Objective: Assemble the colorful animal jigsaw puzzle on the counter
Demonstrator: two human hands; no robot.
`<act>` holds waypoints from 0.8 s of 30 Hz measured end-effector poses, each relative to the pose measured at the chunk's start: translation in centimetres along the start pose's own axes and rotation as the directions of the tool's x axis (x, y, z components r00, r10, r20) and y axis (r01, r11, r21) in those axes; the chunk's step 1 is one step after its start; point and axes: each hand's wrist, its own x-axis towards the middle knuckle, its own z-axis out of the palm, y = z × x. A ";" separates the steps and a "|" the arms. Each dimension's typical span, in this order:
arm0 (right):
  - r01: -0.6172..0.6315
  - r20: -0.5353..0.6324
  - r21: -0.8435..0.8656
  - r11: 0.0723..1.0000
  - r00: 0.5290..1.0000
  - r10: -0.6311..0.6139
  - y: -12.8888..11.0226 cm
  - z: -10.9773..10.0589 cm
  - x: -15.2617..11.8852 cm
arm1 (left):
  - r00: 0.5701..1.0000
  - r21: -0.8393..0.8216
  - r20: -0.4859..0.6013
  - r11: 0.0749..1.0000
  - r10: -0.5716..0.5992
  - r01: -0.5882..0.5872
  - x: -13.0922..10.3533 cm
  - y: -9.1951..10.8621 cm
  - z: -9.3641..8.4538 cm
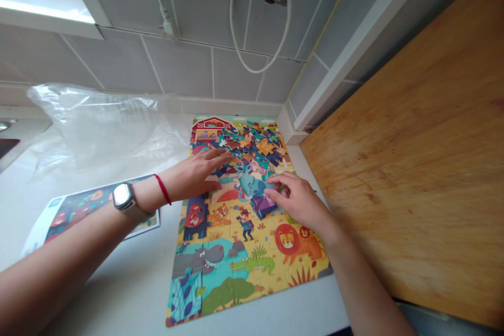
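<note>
An animal-themed jigsaw puzzle [252,252] lies flat on the white counter, its lower half showing a lion, a hippo and a crocodile. A heap of loose puzzle pieces [252,142] covers its upper part. My left hand [200,170] rests at the heap's left edge, fingers stretched out, nothing visible in its grip. My right hand [295,197] has its thumb and fingers curled together at a blue-teal puzzle piece [258,188] by the heap's lower right. Just below the thumb sits a purple piece [263,207]. The right fingertips partly hide what they touch.
A printed picture sheet [94,199] lies left of the puzzle, partly under my left forearm. Behind it is a crumpled clear plastic bag [110,126]. A wooden panel [417,157] borders the right side. A white cable [232,26] hangs from the tiled wall.
</note>
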 end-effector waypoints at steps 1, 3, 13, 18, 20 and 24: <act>0.005 -0.026 0.016 1.000 1.000 -0.004 -0.1 0.1 0.0 | 1.000 -0.007 0.003 1.000 -0.006 0.006 0.0 -0.6 -0.3; 0.010 -0.042 0.035 0.999 0.999 -0.009 -0.1 0.2 0.0 | 1.000 -0.018 -0.008 1.000 -0.019 0.019 0.0 -1.6 -0.5; 0.046 -0.074 0.067 0.997 0.996 -0.041 -0.6 1.6 0.4 | 0.997 -0.161 -0.028 0.985 -0.075 0.070 0.5 -1.5 -0.4; 0.048 -0.063 0.062 0.997 0.997 -0.044 -0.6 1.6 0.4 | 0.989 -0.168 -0.013 0.976 -0.145 0.141 0.3 -0.6 -0.4; 0.046 -0.047 0.044 0.998 0.998 -0.044 -0.5 1.5 0.3 | 0.985 -0.133 -0.032 0.977 -0.171 0.165 0.4 -0.4 -0.3; 0.053 -0.045 0.010 0.999 0.998 -0.053 -0.3 1.4 0.4 | 0.978 -0.153 0.000 0.967 -0.207 0.205 0.5 -0.4 0.1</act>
